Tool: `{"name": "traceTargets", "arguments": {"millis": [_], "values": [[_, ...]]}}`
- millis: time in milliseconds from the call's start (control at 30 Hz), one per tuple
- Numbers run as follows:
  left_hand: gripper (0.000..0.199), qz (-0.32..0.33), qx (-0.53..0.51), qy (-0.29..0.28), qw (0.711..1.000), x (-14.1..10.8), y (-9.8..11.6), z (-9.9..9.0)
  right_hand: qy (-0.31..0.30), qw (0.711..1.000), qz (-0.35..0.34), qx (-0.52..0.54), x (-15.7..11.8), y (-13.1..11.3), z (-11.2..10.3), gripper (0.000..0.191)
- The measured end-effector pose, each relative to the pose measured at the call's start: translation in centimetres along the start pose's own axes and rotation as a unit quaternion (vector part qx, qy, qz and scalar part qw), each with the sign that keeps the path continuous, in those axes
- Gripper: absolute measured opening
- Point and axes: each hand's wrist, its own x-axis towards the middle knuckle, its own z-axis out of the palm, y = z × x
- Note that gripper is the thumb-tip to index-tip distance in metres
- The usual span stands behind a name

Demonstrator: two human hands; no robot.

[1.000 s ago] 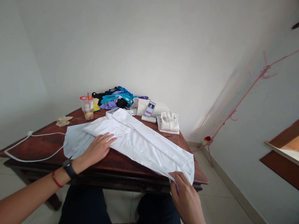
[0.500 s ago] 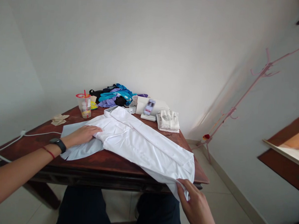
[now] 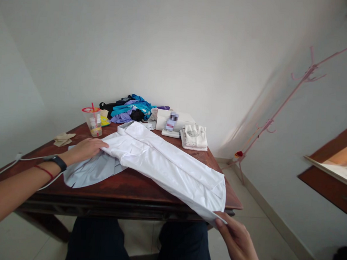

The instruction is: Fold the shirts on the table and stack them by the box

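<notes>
A white shirt (image 3: 166, 164) lies folded lengthwise across the table, its collar toward the back and its hem toward the front right. My left hand (image 3: 88, 149) pinches the shirt's shoulder or sleeve area at the left, where a greyish-white part hangs spread on the tabletop beneath it. At the front right, my right hand (image 3: 235, 234) grips the hem's lower corner between thumb and fingers, just past the table's edge. The cloth between both hands is stretched fairly straight.
Behind the shirt, the dark red table (image 3: 148, 188) holds a plastic cup (image 3: 94, 123), a heap of clothes (image 3: 134, 109), a white box (image 3: 178, 120) and folded white cloths (image 3: 194, 136). A white cable (image 3: 31, 158) runs along the left. A pink coat rack (image 3: 286, 100) stands right.
My left hand has moved left, pulling the shirt's edge along. My right hand has moved slightly right and down, and the hem corner is now drawn out straighter.
</notes>
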Motion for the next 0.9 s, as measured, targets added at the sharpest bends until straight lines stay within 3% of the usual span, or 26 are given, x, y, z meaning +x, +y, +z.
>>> {"name": "traceTargets", "arguments": {"millis": [133,267,433,567,667,733,900], "values": [[0.046,0.025,-0.017,0.018,0.999,0.5,-1.8,-0.4,0.075,0.992,0.09,0.053,-0.1,-0.3,0.0,0.041],[0.058,0.046,-0.032,0.013,0.998,0.6,-2.1,-1.5,0.116,0.98,0.131,0.091,0.0,1.1,-1.9,0.046],[0.075,0.009,-0.101,-0.023,0.995,0.1,-0.1,-4.1,0.181,0.946,0.203,0.174,0.0,3.8,-5.3,0.045],[0.078,0.003,-0.153,-0.037,0.988,1.2,2.3,-5.3,0.201,0.91,0.279,0.234,0.4,6.2,-5.9,0.043],[0.073,0.014,-0.169,-0.053,0.984,4.2,3.6,-4.4,0.171,0.896,0.337,0.235,1.2,8.3,-4.9,0.045],[0.07,0.012,-0.171,-0.07,0.983,6.8,3.9,-3.0,0.151,0.901,0.355,0.199,1.9,9.8,-4.1,0.046],[0.055,0.023,-0.13,-0.133,0.982,12.0,2.8,1.9,0.099,0.93,0.349,-0.051,3.5,12.5,-3.5,0.047]]}}
